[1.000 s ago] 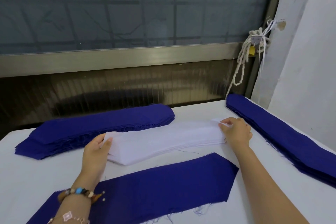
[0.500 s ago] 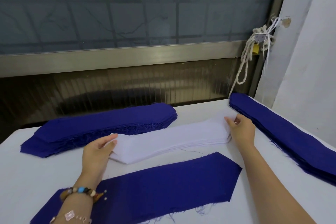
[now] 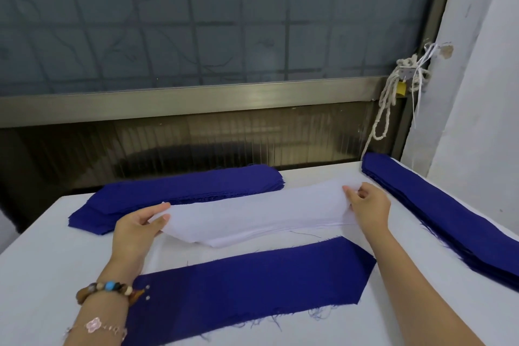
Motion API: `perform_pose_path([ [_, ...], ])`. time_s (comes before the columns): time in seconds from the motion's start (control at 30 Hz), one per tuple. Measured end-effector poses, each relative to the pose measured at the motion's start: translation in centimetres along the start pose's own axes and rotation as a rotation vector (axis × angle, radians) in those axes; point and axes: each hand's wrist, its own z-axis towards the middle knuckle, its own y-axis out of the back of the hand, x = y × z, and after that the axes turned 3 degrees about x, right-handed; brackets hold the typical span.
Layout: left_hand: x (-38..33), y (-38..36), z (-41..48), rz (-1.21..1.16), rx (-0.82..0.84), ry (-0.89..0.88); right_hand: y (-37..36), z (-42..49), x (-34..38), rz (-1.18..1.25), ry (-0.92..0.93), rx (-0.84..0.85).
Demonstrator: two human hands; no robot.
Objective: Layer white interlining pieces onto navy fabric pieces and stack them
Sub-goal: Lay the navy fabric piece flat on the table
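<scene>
The left hand [image 3: 137, 230] and right hand [image 3: 369, 205] pinch opposite ends of the top white sheet [image 3: 252, 213], raised off the white pile [image 3: 238, 241] at centre. At 6 o'clock one navy piece [image 3: 252, 284] lies bare, not yet layered. The far navy pile [image 3: 179, 191] at 10 o'clock and the side navy pile [image 3: 449, 211] at 3 o'clock suggest plenty left.

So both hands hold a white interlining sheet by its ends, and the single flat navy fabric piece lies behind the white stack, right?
Not behind: the head view shows the single flat navy fabric piece in front of the white stack. Left hand and right hand do hold the white interlining sheet.
</scene>
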Motion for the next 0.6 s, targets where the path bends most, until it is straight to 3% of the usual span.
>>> perform_pose_path([
  [0.6, -1.4, 7.7, -7.4, 0.019, 0.029, 0.121, 4.4, -9.1, 0.8, -0.01, 0.048, 0.125],
])
